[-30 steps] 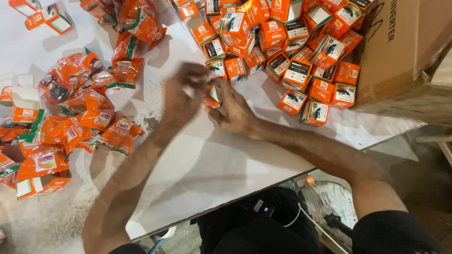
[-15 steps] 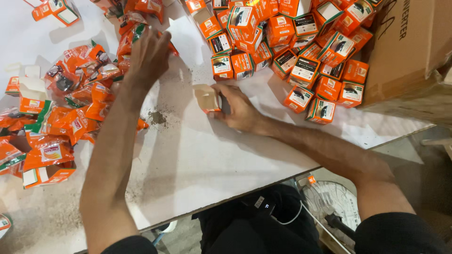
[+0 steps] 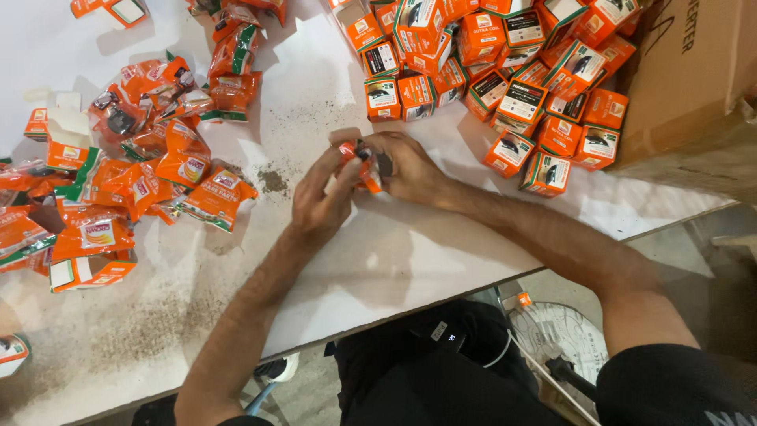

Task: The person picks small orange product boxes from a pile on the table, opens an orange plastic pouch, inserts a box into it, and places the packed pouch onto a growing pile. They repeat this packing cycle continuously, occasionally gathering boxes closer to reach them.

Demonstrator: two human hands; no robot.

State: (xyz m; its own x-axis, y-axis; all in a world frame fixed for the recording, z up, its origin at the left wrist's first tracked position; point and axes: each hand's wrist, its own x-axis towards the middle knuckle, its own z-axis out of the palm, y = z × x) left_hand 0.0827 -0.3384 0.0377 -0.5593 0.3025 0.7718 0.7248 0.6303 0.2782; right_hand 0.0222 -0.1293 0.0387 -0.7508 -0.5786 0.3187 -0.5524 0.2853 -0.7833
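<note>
Two hands meet over the middle of the white surface (image 3: 410, 260), and between them we pinch a small orange packet (image 3: 364, 170): our left hand (image 3: 322, 199) closes its grip on the packet's near side, while our right hand (image 3: 406, 167) presses fingers together on its far side, with a dark part showing at the packet's top edge. Just left of the hands we see a smudge of dark dust (image 3: 272, 181) on the surface. Farther left lies a heap of flat orange pouches (image 3: 134, 181). Beyond the hands sits a pile of small orange boxes (image 3: 505, 71), and at far right a brown cardboard carton (image 3: 686, 71).
</note>
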